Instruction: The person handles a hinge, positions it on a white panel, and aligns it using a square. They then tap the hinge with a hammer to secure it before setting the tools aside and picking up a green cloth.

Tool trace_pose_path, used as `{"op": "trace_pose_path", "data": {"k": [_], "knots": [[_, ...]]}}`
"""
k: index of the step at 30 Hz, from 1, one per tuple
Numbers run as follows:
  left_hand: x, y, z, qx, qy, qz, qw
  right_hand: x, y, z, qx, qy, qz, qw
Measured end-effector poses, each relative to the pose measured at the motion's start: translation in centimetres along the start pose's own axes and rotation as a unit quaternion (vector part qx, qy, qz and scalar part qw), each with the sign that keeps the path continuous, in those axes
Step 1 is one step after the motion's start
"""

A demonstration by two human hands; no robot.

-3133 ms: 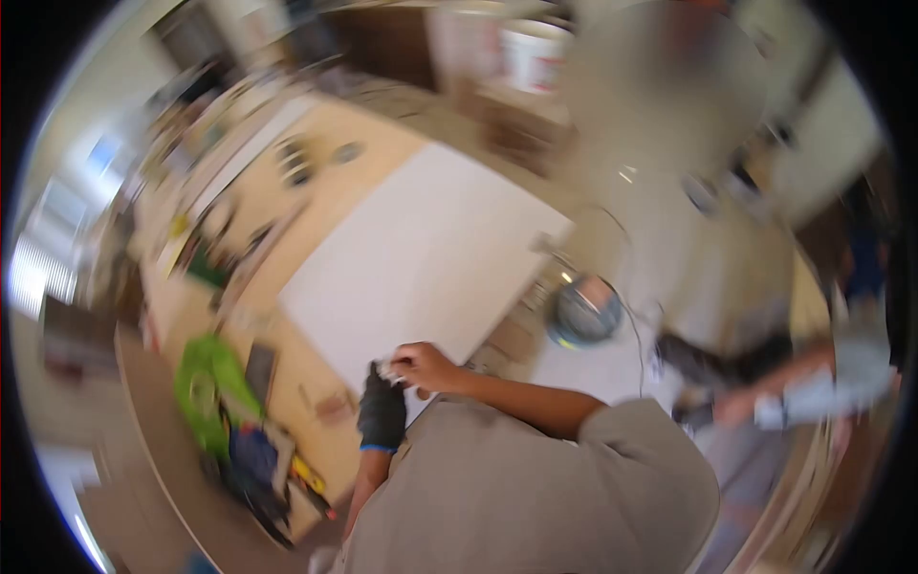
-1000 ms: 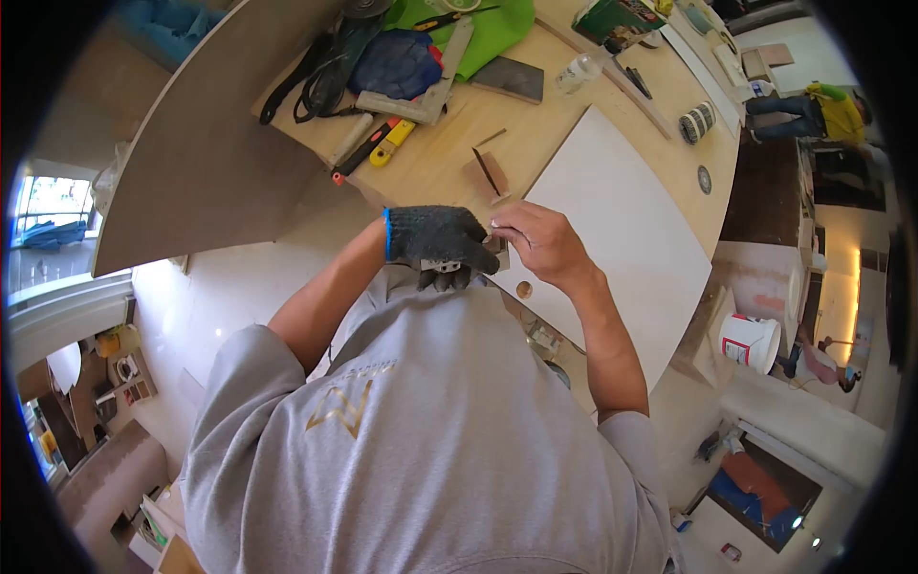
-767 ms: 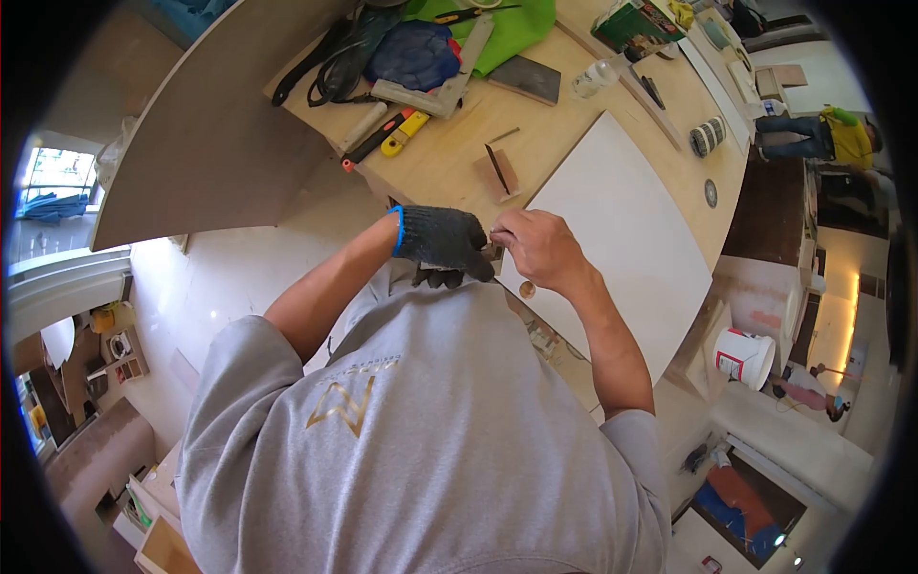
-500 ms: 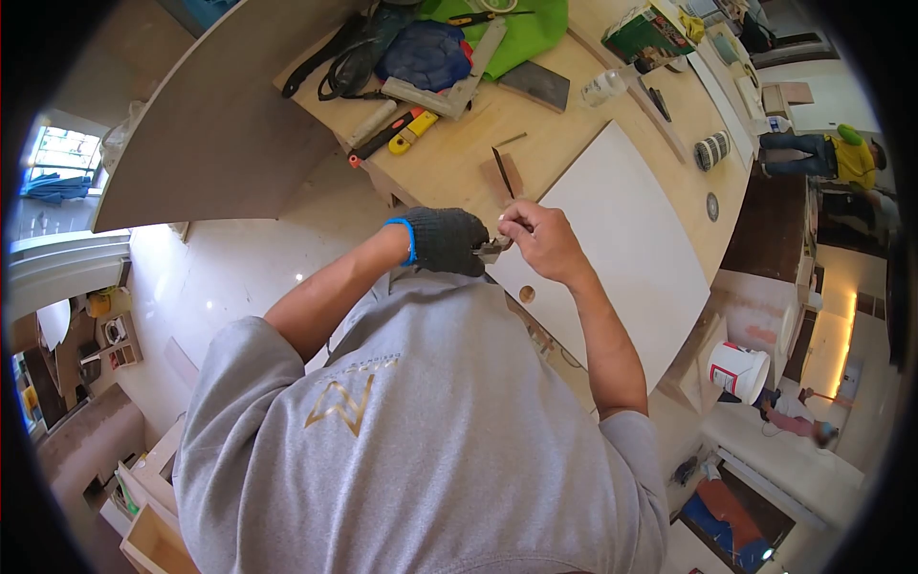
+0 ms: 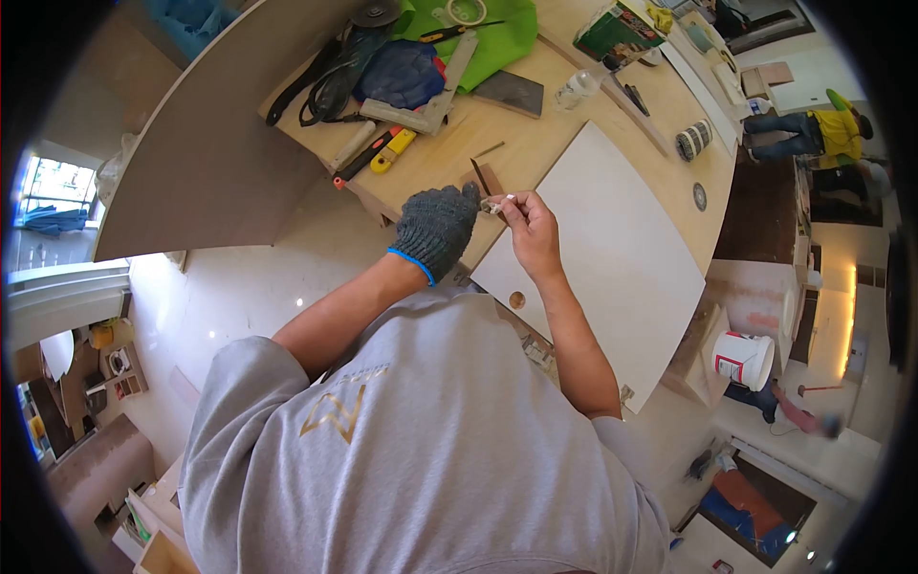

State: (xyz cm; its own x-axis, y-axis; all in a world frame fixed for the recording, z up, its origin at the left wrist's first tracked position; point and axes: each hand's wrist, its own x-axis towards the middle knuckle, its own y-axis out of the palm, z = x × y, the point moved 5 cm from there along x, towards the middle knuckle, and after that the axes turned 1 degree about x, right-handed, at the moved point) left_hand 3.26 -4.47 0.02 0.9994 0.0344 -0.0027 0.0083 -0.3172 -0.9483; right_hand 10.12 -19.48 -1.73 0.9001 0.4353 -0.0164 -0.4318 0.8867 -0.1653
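My left hand (image 5: 438, 228), in a dark knit glove with a blue cuff, is closed around one side of a small metallic piece (image 5: 490, 206) near the workbench edge. My bare right hand (image 5: 533, 232) pinches the other side, where a small white bit shows between the fingertips. The piece is too small to make out clearly. Just beyond the hands, a brown scrap (image 5: 489, 179) with a thin dark strip lies on the wooden bench (image 5: 535, 143). A white panel (image 5: 602, 258) with a round hole lies beside my right hand.
Yellow cutter (image 5: 393, 151), metal square (image 5: 448, 96), corded tool (image 5: 335, 86), green cloth (image 5: 507, 38) and dark block (image 5: 510, 93) lie on the bench. A curved panel (image 5: 210, 143) stands left. A white bucket (image 5: 744, 360) is at right. People (image 5: 808, 134) work farther off.
Both hands have moved up and slightly left with the small piece, farther from my torso. The gloved hand has turned so its back shows more. The view has shifted slightly.
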Motion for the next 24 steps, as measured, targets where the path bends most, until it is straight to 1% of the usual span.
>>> {"op": "trace_pose_path", "data": {"k": [2,5,8,11,14,17,20,23,24], "knots": [[0.3,-0.3,-0.4,-0.029,-0.017,-0.003,0.999,0.0,-0.1,-0.4,0.077,0.019,-0.023,0.997],[0.5,-0.5,-0.7,-0.049,-0.053,0.009,0.997,-0.2,-0.5,-0.5,-0.004,-0.024,-0.038,0.999],[0.2,-0.2,-0.8,-0.053,-0.072,0.006,0.996,-1.6,0.0,1.5,-0.052,0.025,-0.014,0.998],[0.1,0.5,-0.8,-0.053,-0.069,-0.009,0.996,-2.1,0.2,1.1,-0.046,-0.021,-0.028,0.998],[0.2,0.6,-0.8,-0.045,-0.060,-0.017,0.997,-2.0,0.2,1.6,-0.111,-0.099,-0.048,0.988],[0.3,-0.1,-1.1,-0.028,-0.052,-0.012,0.998,-1.9,0.2,2.5,-0.148,-0.130,-0.027,0.980],[0.4,0.1,-1.1,-0.009,-0.046,-0.020,0.999,-2.0,0.7,2.8,-0.160,-0.126,-0.047,0.978],[0.4,0.7,-1.4,-0.013,-0.041,-0.045,0.998,-1.6,0.3,0.7,-0.231,-0.045,-0.092,0.968],[0.4,0.8,-1.6,-0.017,-0.040,-0.056,0.997,-1.4,0.1,0.4,-0.221,-0.025,-0.102,0.970]]}}
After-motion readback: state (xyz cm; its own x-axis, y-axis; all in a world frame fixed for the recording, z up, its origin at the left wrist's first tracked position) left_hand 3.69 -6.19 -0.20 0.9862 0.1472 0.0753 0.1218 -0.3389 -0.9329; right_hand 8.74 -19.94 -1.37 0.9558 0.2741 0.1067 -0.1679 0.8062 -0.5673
